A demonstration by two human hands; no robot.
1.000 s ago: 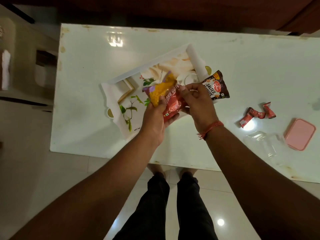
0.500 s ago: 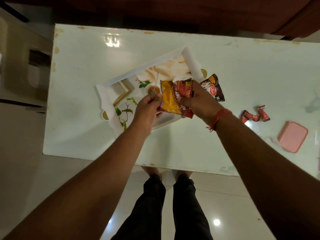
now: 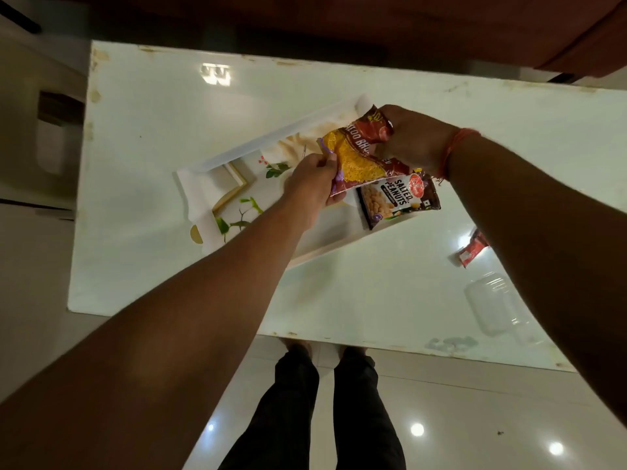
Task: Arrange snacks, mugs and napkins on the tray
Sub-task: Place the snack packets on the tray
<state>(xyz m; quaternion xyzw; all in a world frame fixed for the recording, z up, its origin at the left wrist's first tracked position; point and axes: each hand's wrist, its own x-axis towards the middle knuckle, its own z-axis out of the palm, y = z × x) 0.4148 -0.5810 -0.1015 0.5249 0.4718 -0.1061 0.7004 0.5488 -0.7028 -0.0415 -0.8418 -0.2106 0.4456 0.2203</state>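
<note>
A white tray [image 3: 234, 154] with a leaf and cup print lies at an angle in the middle of the table. Above its right half I hold a red and yellow snack packet [image 3: 356, 154] with both hands. My left hand [image 3: 312, 184] pinches the packet's near end, and my right hand [image 3: 410, 140] grips its far end. A dark packet of salted peanuts [image 3: 397, 198] lies flat on the tray's right end, just under the held packet. No mugs or napkins can be seen.
The glossy white table [image 3: 356, 290] ends close to my legs. A small red wrapper [image 3: 471, 249] lies to the right, partly behind my right forearm. A clear plastic container [image 3: 492, 303] sits near the front right edge. A chair stands at the left.
The red and yellow packet has been lifted away from me and turned lengthwise over the tray's right half. Both hands moved with it. The peanut packet now shows fully below it.
</note>
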